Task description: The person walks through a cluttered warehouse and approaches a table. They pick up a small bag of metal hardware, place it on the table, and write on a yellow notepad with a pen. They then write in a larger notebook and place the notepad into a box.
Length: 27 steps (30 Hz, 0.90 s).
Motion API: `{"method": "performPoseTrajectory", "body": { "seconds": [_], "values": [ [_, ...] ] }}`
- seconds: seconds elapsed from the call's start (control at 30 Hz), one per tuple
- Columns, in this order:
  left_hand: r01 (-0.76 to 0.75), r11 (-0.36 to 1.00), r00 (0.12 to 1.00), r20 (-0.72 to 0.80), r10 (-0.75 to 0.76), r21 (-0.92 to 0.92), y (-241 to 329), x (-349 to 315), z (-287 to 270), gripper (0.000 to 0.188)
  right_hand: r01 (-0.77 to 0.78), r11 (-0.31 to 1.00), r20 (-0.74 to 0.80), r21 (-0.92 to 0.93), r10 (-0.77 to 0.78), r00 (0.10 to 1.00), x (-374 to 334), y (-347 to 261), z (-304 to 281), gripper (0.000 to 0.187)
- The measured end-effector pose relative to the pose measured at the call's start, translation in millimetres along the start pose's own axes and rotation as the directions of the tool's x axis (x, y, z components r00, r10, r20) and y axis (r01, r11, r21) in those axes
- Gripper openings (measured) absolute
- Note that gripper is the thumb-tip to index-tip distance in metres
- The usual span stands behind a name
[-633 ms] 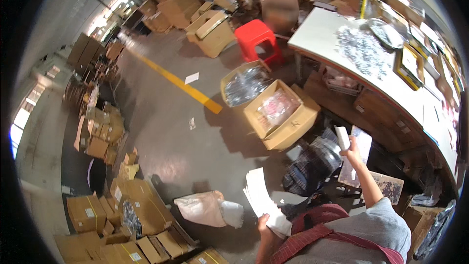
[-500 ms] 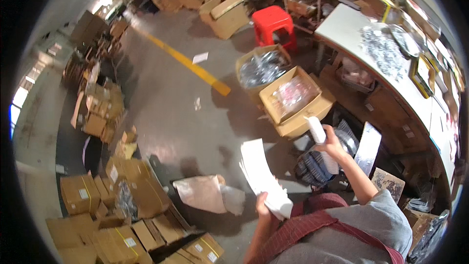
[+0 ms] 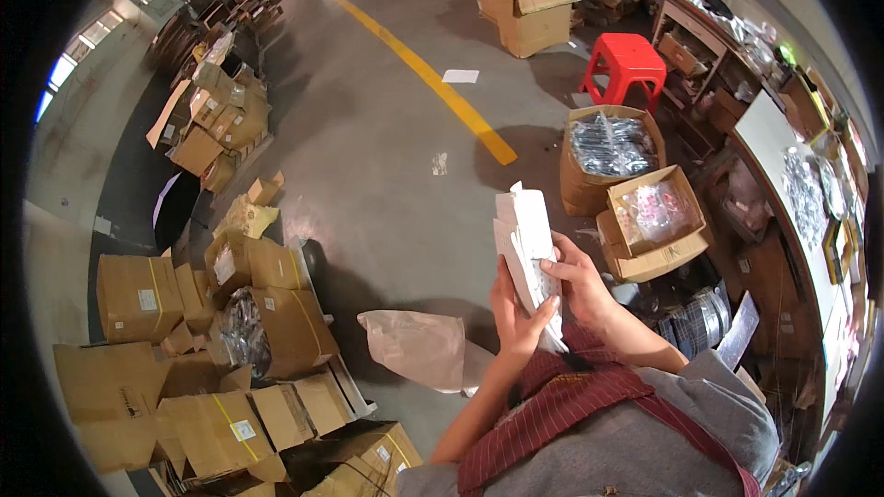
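A thick stack of long white paper sheets (image 3: 523, 225) stands upright in front of my body, its sheets slightly uneven at the top. Wrapped round its left side and lower part is my left hand (image 3: 517, 317), thumb across the front. On the right side my right hand (image 3: 578, 283) grips the same stack, its thumb pressed on the front face. Both hands are closed on the paper and close together. The fingers behind the stack are hidden.
Cardboard boxes (image 3: 290, 336) are piled at the left. A pale bag (image 3: 414, 345) lies on the floor. To the right stand a box of plastic-wrapped goods (image 3: 612, 143), an open carton (image 3: 691, 198), a red stool (image 3: 626, 64) and a long white worktable (image 3: 778, 143).
My right hand has come in from the right with its white paper bundle to meet the stack in my left hand. Both now hold it together. The view has swung left.
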<state>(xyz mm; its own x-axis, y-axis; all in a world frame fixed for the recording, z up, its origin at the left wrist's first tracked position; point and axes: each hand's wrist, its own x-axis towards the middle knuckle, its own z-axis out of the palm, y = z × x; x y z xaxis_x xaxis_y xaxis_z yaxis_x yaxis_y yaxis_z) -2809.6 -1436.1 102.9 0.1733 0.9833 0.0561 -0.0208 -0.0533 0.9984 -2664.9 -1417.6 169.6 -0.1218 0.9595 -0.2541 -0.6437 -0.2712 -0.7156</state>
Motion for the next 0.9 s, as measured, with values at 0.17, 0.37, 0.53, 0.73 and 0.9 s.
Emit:
{"method": "performPoseTrajectory", "body": {
  "seconds": [0.17,0.37,0.53,0.73,0.9],
  "values": [
    [-0.148,0.893,0.969,-0.119,0.218,0.424,-24,67,-34,0.115,-0.055,0.998,0.053,-0.019,0.056,0.997,69,12,25,0.062],
    [-0.113,0.772,0.978,-0.069,0.198,0.625,-16,185,-53,0.119,0.013,1.0,0.15,0.029,-0.017,0.989,178,-17,27,0.078],
    [-0.16,0.9,0.984,0.143,0.111,0.405,-7,309,-57,0.113,0.145,0.986,0.156,-0.078,-0.132,0.979,281,-81,10,0.082],
    [0.368,0.873,0.929,0.152,-0.337,-0.319,42,424,-72,0.076,0.313,0.948,-0.004,-0.056,-0.314,0.95,377,-175,-9,0.087],
    [0.622,0.605,0.783,0.393,-0.482,-0.496,17,531,-75,0.079,0.244,0.969,-0.046,-0.036,-0.245,0.968,464,-206,-17,0.083]
  ]
}}
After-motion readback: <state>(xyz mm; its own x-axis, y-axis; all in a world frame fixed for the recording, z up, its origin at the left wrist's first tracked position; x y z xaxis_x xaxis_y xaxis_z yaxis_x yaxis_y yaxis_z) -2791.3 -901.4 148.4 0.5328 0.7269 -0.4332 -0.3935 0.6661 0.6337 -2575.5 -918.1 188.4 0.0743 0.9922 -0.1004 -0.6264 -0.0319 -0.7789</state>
